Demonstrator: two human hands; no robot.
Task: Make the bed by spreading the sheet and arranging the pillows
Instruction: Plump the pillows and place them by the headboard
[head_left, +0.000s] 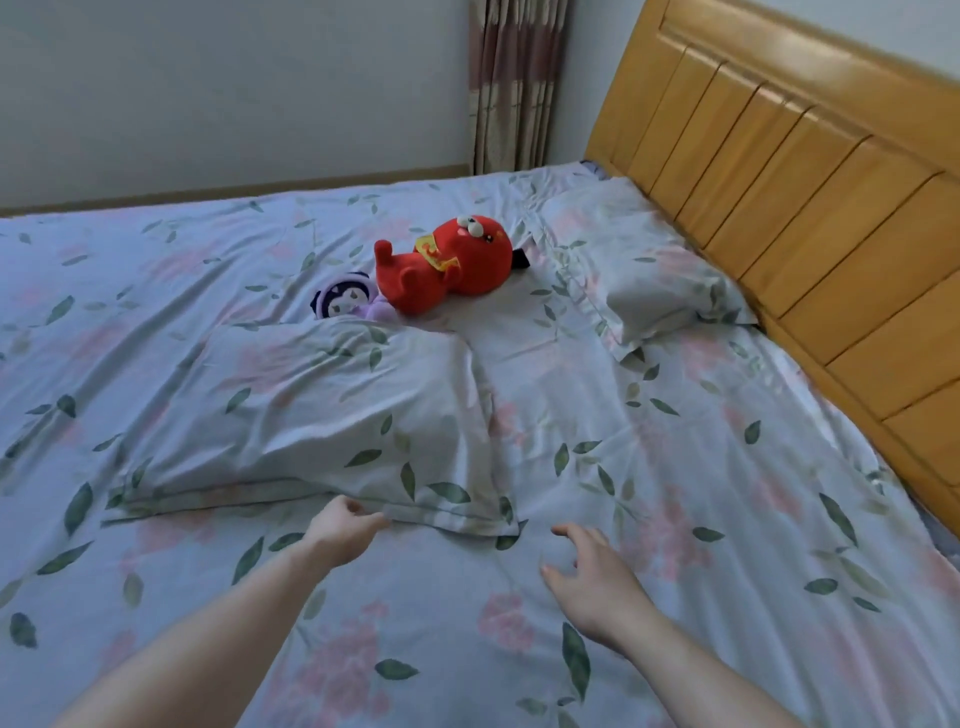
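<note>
A pale blue sheet (701, 519) with pink flowers and green leaves covers the bed, wrinkled in places. One pillow (322, 415) in the same print lies askew in the middle of the bed. My left hand (345, 527) is at its near hem, with the fingers curled at the fabric edge. My right hand (589, 577) hovers with spread fingers over the sheet, to the right of that pillow and apart from it. A second matching pillow (634, 270) lies against the wooden headboard (810, 171) at the right.
A red plush toy (447, 267) and a small purple plush (348, 301) lie on the sheet behind the near pillow, the purple one partly hidden by it. A white wall and a striped curtain (514, 83) stand beyond the far side of the bed.
</note>
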